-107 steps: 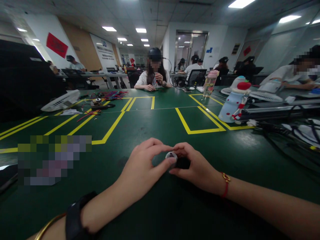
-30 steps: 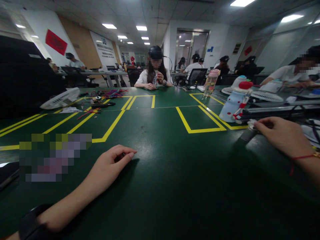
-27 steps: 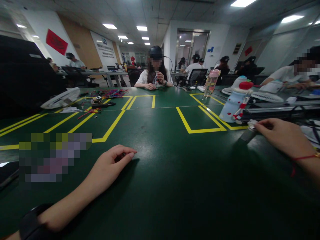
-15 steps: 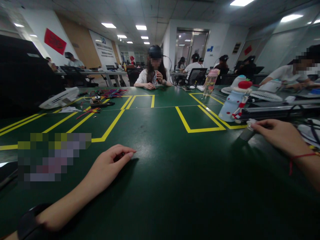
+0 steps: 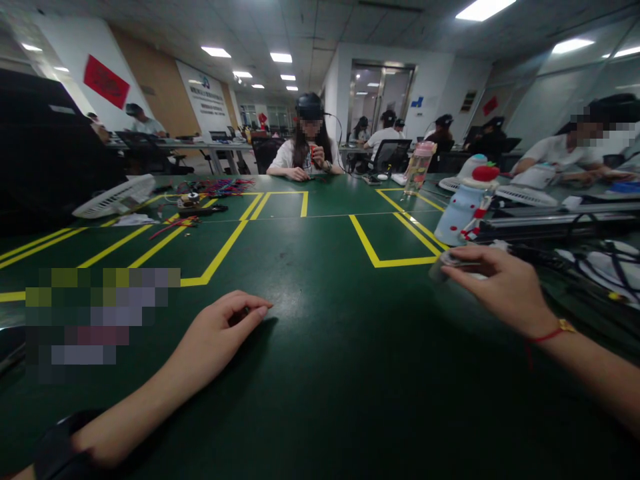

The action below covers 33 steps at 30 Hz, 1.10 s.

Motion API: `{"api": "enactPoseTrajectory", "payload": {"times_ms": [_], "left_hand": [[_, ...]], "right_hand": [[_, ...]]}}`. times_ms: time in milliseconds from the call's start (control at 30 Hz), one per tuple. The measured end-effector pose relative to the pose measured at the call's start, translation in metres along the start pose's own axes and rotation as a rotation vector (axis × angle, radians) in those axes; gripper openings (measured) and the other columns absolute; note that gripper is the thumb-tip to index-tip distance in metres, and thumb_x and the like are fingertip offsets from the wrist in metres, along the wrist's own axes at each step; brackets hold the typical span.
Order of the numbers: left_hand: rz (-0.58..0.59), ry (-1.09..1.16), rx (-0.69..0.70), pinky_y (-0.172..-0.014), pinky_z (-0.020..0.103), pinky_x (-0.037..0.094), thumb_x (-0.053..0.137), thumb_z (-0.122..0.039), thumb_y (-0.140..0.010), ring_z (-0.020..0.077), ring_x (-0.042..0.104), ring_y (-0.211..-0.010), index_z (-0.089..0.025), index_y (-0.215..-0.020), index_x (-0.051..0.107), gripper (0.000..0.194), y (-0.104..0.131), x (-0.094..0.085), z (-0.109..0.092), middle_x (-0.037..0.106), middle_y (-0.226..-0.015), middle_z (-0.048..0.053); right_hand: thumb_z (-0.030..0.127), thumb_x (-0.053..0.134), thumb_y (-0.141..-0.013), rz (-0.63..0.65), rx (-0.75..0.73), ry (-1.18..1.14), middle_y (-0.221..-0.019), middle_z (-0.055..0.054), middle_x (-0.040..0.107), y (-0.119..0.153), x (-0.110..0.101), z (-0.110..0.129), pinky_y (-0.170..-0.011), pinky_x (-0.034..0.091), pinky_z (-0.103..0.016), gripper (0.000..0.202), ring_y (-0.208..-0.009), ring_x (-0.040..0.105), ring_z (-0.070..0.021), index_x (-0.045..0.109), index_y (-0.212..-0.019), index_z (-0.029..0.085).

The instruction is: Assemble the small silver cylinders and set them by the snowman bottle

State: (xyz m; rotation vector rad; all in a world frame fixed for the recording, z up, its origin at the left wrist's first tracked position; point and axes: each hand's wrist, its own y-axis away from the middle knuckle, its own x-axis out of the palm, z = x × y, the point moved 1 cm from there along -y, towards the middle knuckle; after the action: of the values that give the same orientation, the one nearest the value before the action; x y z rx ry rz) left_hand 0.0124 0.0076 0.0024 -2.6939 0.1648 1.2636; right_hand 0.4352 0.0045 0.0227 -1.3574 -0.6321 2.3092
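Observation:
My left hand point(image 5: 226, 328) rests on the green table point(image 5: 320, 380), its fingers curled and the thumb tip against the index finger, with nothing visible between them. Over on the right, my right hand point(image 5: 507, 287) pinches a small grey cylinder with a pale end point(image 5: 440, 268) between thumb and fingers. The cylinder is blurred and partly covered by the fingers, and its exact kind does not show. Just beyond it stands a light blue bottle point(image 5: 454, 217) with a red top, apart from the hand.
Cables point(image 5: 600, 267) and dark metal rails point(image 5: 545, 223) lie at the right. A clear bottle with a pink lid point(image 5: 419, 170), a white fan point(image 5: 117, 197) and coloured wires point(image 5: 220, 187) are farther back. Yellow tape point(image 5: 407, 263) marks the table. A person point(image 5: 285, 157) sits opposite.
My right hand has moved left with the grey cylinder, from beside the rails to in front of the blue bottle. My left hand has stayed in place.

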Motion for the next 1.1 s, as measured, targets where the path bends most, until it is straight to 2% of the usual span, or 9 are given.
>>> {"api": "enactPoseTrajectory", "payload": {"times_ms": [167, 267, 400, 500, 633, 700, 833, 1000, 1100], "left_hand": [[0.013, 0.009, -0.005, -0.077, 0.035, 0.046, 0.052, -0.049, -0.087, 0.0238, 0.062, -0.089, -0.026, -0.097, 0.069, 0.03, 0.0, -0.001, 0.003, 0.068, -0.099, 0.003], [0.024, 0.014, -0.001, -0.079, 0.035, 0.046, 0.052, -0.047, -0.088, 0.0236, 0.062, -0.092, -0.025, -0.097, 0.069, 0.029, 0.0, -0.002, 0.004, 0.067, -0.1, 0.004], [0.008, -0.004, 0.038, -0.074, 0.035, 0.047, 0.051, -0.045, -0.089, 0.0219, 0.061, -0.085, -0.025, -0.103, 0.068, 0.029, 0.0, 0.004, -0.009, 0.065, -0.098, 0.004], [0.01, 0.039, 0.159, -0.067, 0.032, 0.048, 0.052, -0.041, -0.089, 0.0203, 0.06, -0.084, -0.027, -0.11, 0.066, 0.029, 0.001, 0.014, -0.037, 0.062, -0.102, 0.004], [0.034, 0.131, 0.355, -0.082, 0.034, 0.048, 0.057, -0.034, -0.088, 0.0194, 0.058, -0.094, -0.028, -0.11, 0.068, 0.025, -0.005, 0.028, -0.08, 0.062, -0.101, 0.003], [0.039, 0.156, 0.365, -0.082, 0.032, 0.047, 0.061, -0.03, -0.086, 0.0183, 0.059, -0.092, -0.026, -0.096, 0.073, 0.016, -0.01, 0.031, -0.092, 0.063, -0.097, 0.002], [0.009, 0.17, 0.338, -0.082, 0.033, 0.047, 0.063, -0.028, -0.084, 0.0179, 0.06, -0.091, -0.026, -0.088, 0.075, 0.012, -0.018, 0.028, -0.096, 0.064, -0.096, 0.002], [0.099, 0.126, 0.331, -0.08, 0.033, 0.047, 0.064, -0.028, -0.084, 0.0182, 0.06, -0.09, -0.026, -0.086, 0.075, 0.012, -0.019, 0.025, -0.098, 0.065, -0.096, 0.001], [0.033, 0.136, 0.309, -0.075, 0.031, 0.046, 0.064, -0.03, -0.083, 0.0181, 0.06, -0.086, -0.025, -0.084, 0.074, 0.012, -0.018, 0.017, -0.098, 0.065, -0.091, 0.001]], "right_hand": [[0.032, 0.066, -0.077, 0.321, -0.282, -0.433, -0.111, -0.004, 0.065, 0.03, 0.049, 0.101, -0.091, 0.051, -0.034, 0.025, -0.102, 0.062, -0.0161, 0.065, -0.1, 0.023], [0.029, 0.065, -0.078, 0.394, -0.321, -0.563, -0.112, -0.003, 0.064, 0.037, 0.064, 0.127, -0.091, 0.052, -0.032, 0.023, -0.103, 0.061, -0.0139, 0.062, -0.1, 0.023], [0.028, 0.065, -0.078, 0.489, -0.215, -0.642, -0.115, -0.004, 0.061, 0.04, 0.073, 0.126, -0.087, 0.054, -0.03, 0.036, -0.1, 0.061, -0.0128, 0.056, -0.112, 0.023], [0.028, 0.071, -0.073, 0.54, -0.111, -0.69, -0.111, -0.004, 0.062, 0.042, 0.078, 0.12, -0.086, 0.054, -0.03, 0.049, -0.098, 0.062, -0.0133, 0.049, -0.117, 0.021], [0.026, 0.072, -0.073, 0.547, -0.092, -0.736, -0.106, -0.004, 0.064, 0.043, 0.084, 0.119, -0.085, 0.054, -0.03, 0.047, -0.096, 0.063, -0.0123, 0.048, -0.113, 0.021], [0.025, 0.074, -0.071, 0.543, -0.097, -0.744, -0.106, -0.003, 0.064, 0.042, 0.084, 0.119, -0.085, 0.054, -0.029, 0.05, -0.095, 0.063, -0.0117, 0.048, -0.114, 0.022], [0.025, 0.075, -0.07, 0.539, -0.126, -0.736, -0.103, 0.0, 0.065, 0.042, 0.083, 0.118, -0.085, 0.053, -0.027, 0.054, -0.095, 0.063, -0.01, 0.048, -0.117, 0.023], [0.027, 0.074, -0.071, 0.553, -0.139, -0.741, -0.104, 0.002, 0.065, 0.042, 0.082, 0.117, -0.086, 0.052, -0.024, 0.053, -0.095, 0.062, -0.0085, 0.049, -0.117, 0.024], [0.027, 0.073, -0.072, 0.539, -0.16, -0.699, -0.105, 0.001, 0.064, 0.042, 0.081, 0.117, -0.086, 0.051, -0.025, 0.054, -0.095, 0.061, -0.0086, 0.049, -0.12, 0.024]]}}
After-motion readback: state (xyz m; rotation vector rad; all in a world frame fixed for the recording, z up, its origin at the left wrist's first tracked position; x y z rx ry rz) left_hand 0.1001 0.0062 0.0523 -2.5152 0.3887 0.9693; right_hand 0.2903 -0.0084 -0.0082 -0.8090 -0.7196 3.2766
